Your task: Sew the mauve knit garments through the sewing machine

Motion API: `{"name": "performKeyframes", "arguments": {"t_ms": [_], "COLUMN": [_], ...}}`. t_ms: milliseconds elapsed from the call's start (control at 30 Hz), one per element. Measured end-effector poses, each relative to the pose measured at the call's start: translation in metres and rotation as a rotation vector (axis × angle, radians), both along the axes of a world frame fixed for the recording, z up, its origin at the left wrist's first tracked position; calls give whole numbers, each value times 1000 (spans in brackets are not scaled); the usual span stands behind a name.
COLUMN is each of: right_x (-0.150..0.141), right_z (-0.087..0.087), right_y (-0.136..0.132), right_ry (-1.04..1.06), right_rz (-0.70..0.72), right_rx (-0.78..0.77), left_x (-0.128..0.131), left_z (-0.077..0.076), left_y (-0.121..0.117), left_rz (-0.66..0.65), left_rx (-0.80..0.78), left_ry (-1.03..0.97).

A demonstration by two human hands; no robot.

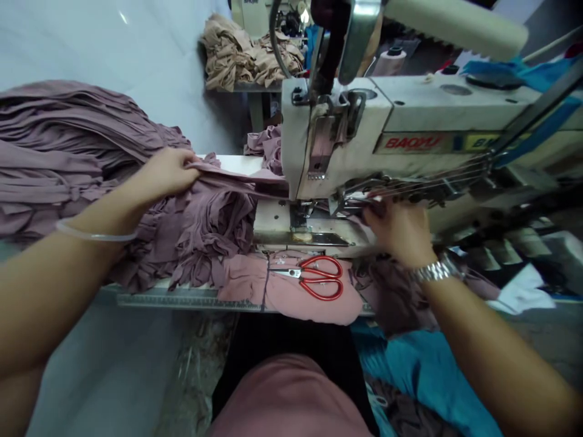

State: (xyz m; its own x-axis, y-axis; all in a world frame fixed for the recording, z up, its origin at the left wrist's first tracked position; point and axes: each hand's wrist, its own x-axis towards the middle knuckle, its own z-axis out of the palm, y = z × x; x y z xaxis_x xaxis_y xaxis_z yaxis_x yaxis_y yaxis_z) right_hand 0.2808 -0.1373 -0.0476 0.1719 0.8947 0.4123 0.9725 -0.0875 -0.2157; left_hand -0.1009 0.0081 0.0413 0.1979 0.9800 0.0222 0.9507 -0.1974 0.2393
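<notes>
One heap of mauve knit fabric [59, 158] is being piled at the far left of the counter [237, 164], and a single strip of it is being pinched and drawn taut by the left grip [166, 173], closed on the cloth, with one clear bangle [91, 233] being worn on that wrist. Uneven tension could be skewing the strip, and the heap's weight could be dragging it off line. Toward the middle, one pair of red-handled scissors [321, 278] is being left on a pink fabric panel [296, 300] near the counter's edge, where passing cloth could be snagging the blades and tipping them off. One metal ruler [182, 298] is being carried along the counter's front edge. Further right, one white industrial sewing machine [337, 109] is being kept over the cloth, and the right grip [396, 230] is being held just beside its presser foot [300, 215]; whether that grip is open or closed cannot be told, though fingers this near the needle could be pricked. One steel wristwatch [435, 271] is being worn on that wrist, while one teal cloth [423, 370] is being spread below.
</notes>
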Motion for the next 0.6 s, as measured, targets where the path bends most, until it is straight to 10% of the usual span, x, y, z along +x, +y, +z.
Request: {"name": "performKeyframes", "arguments": {"t_ms": [133, 267, 400, 600], "right_x": [-6, -16, -17, -9], "right_z": [-2, -2, -4, -16], "right_y": [-35, -37, -29, -34], "right_ry": [68, 775, 1495, 1694], "right_rz": [131, 231, 144, 22], "right_rx": [173, 189, 104, 205], "left_x": [34, 60, 51, 23], "left_z": [-22, -32, -27, -35], "left_y": [-27, -33, -36, -48], "left_rz": [-96, -183, -225, -368], "left_rx": [-83, 26, 116, 228], "left_ry": [-175, -246, -234, -130]}}
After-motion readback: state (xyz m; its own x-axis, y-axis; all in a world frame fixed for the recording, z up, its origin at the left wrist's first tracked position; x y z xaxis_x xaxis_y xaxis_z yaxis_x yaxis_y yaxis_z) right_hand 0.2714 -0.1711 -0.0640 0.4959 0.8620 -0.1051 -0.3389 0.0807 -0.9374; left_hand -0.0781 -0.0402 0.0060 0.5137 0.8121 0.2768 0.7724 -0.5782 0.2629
